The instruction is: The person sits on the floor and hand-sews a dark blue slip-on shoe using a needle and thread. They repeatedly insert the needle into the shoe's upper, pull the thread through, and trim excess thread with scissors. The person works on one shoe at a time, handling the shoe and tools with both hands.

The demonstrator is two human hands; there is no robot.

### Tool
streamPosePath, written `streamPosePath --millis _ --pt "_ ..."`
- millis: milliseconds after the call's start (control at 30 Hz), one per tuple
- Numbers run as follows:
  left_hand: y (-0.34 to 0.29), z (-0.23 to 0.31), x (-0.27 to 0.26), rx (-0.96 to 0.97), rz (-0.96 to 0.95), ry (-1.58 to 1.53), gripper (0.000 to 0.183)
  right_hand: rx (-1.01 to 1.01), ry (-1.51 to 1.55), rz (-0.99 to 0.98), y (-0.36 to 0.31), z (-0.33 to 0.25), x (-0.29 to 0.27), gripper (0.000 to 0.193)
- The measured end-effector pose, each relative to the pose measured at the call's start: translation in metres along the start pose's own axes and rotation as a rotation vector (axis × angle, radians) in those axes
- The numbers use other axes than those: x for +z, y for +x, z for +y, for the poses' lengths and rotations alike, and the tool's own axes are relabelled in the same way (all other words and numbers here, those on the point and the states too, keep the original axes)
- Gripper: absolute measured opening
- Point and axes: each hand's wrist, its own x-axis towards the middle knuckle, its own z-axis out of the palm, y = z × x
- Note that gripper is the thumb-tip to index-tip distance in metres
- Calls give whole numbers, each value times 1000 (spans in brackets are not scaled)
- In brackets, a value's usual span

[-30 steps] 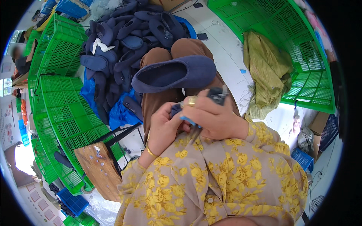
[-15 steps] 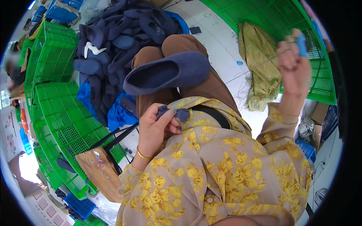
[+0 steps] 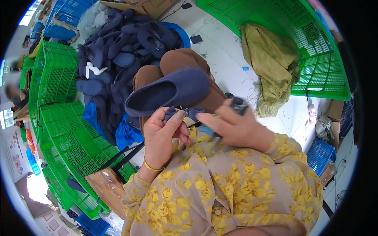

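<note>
My left hand (image 3: 159, 131), a gold bangle at its wrist, pinches a small dark-blue fabric bow (image 3: 171, 113) between thumb and fingers. My right hand (image 3: 238, 128) is at the bow's right end, its fingers drawn together. Motion smears it, and whatever it grips is hidden. A blue band (image 3: 208, 129) wraps one of its fingers; something dark (image 3: 238, 105) shows over its knuckles. Across my knees, just beyond both hands, lies a dark-blue slip-on shoe (image 3: 185, 86) with its opening facing up.
A large heap of similar shoes (image 3: 130, 43) lies on blue sheeting beyond my knees, with a white piece (image 3: 94, 70) on top. Green crates (image 3: 73, 133) stand at left, another green crate (image 3: 325, 74) at right beside an olive sack (image 3: 271, 59). A wooden board (image 3: 106, 187) is near my left elbow.
My right hand has come down and inward from the far right to the bow. My left hand keeps its pinch on it. The view has shifted slightly.
</note>
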Motion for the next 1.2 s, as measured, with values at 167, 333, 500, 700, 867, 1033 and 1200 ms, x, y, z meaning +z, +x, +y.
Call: streamPosePath --millis 167,333,500,700,867,1033,1200 --pt "6 4 2 -92 -69 -81 17 84 -14 27 9 1 22 46" --pt "42 13 -26 445 141 775 24 735 558 47 12 23 45 24" --pt "79 1 -42 109 -88 621 25 1030 915 70 22 18 67 17" --pt "61 -11 -25 -94 -77 16 25 1039 845 7 22 17 74 14" --pt "54 -34 -19 -62 84 -289 23 1073 921 -86 25 21 81 14" --pt "62 -39 -25 -104 94 -317 18 1041 884 -91 26 21 86 13" --pt "65 -40 -27 -134 99 -347 14 1072 871 -120 29 23 84 12"
